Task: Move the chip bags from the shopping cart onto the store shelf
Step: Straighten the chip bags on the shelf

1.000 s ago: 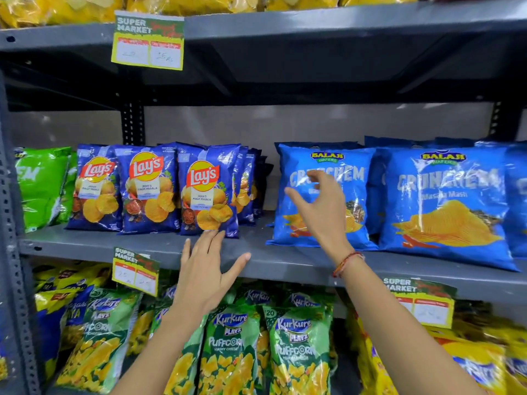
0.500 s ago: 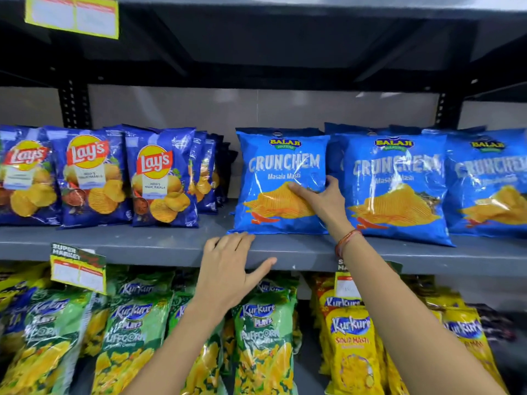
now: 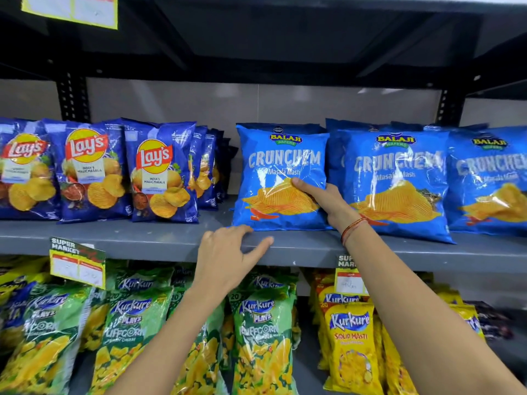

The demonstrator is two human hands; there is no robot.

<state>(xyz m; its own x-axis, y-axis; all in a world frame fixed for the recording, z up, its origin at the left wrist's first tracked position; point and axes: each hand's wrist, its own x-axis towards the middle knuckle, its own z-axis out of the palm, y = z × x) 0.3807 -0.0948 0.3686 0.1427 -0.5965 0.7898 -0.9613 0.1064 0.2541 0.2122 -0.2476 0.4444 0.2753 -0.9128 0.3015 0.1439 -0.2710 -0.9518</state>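
My right hand (image 3: 322, 195) is gripping the light, crinkly, slippery blue Crunchem chip bag (image 3: 281, 178) by its side edge; my left hand (image 3: 228, 255) is resting spread on the grey metal shelf (image 3: 142, 238).

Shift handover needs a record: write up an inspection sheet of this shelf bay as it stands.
Surface: grey middle shelf, front strip bare.
Job's things: leftmost Crunchem bag upright on the shelf; more Crunchem bags to its right; no cart in view.
Clutter: Lay's bags to the left; Kurkure bags on the shelf below; price tag clipped to the shelf edge.
Grippers: right hand grips the leftmost Crunchem bag's right side; left hand open, fingers on the shelf edge.
Cables: nothing seen.
Surroundings: dark shelf above, pale back wall.
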